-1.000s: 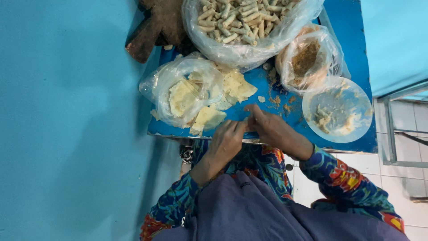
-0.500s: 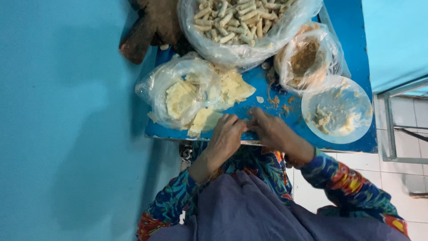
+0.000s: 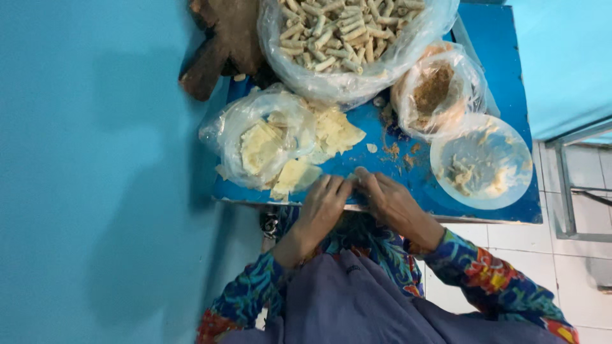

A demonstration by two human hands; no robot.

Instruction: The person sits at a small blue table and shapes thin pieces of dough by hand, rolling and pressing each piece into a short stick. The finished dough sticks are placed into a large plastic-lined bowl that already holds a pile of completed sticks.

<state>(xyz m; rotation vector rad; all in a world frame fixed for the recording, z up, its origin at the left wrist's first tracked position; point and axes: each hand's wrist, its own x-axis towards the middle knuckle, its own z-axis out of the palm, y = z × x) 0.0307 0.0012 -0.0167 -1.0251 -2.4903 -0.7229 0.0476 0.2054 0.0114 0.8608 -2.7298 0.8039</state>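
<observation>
Left hand point(image 3: 322, 204) & right hand point(image 3: 389, 200) are pressing together at near edge of blue table point(image 3: 503, 83), fingers curling over a pale wrapper point(image 3: 350, 178), barely showing, prob. rolling it. Wrapper stack in bag point(image 3: 261, 143) is sitting just left, within reach; filling bag point(image 3: 433, 89) & white plate point(image 3: 481, 162) right.

Painted blue worktop point(image 3: 446, 121), smooth and faintly glossy, dusted with dry crumbs. Thin clear plastic bag point(image 3: 357, 44), crinkled and shiny, full of matt, pale rolled pastries point(image 3: 338, 25). Second crinkled plastic bag point(image 3: 239, 137) around soft, matt, cream-coloured wrapper sheets point(image 3: 261, 143). Smaller glossy plastic bag point(image 3: 440, 89) of coarse brown, fibrous filling point(image 3: 432, 89). Smooth pale plastic plate point(image 3: 513, 150), smeared with sticky paste. Dark rough wood point(image 3: 220, 44), worn and uneven. Printed cloth sleeves point(image 3: 491, 280), matt; plain grey-blue cloth point(image 3: 357, 306) below. Glossy white floor tiles point(image 3: 574, 280).
</observation>
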